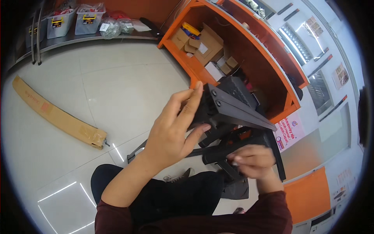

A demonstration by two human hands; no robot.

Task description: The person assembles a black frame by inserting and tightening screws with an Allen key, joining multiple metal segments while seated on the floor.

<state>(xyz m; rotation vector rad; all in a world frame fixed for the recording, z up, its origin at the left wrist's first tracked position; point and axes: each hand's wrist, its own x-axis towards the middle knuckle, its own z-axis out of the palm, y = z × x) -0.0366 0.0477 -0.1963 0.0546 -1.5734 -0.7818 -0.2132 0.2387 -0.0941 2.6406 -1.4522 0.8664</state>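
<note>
My left hand (169,126) grips the near end of a black metal beam (243,113), fingers over the end and thumb below. Two bolt heads show on the beam, which slants away to the right. Lower right, my right hand (255,162) is closed in a pinch, somewhat blurred, beside a black bracket (230,169). What lies between its fingertips is too small to make out. Just above that bracket runs a thick black cylindrical part (224,152). Behind the beam is a black textured block (235,87); how these parts join is partly hidden.
A long cardboard box (58,113) lies on the tiled floor at left. An orange shelf unit (183,62) holding open cartons (212,46) stands beyond the beam. Clear plastic bins (89,21) sit on a metal shelf (78,41) at far left. My knees are below my hands.
</note>
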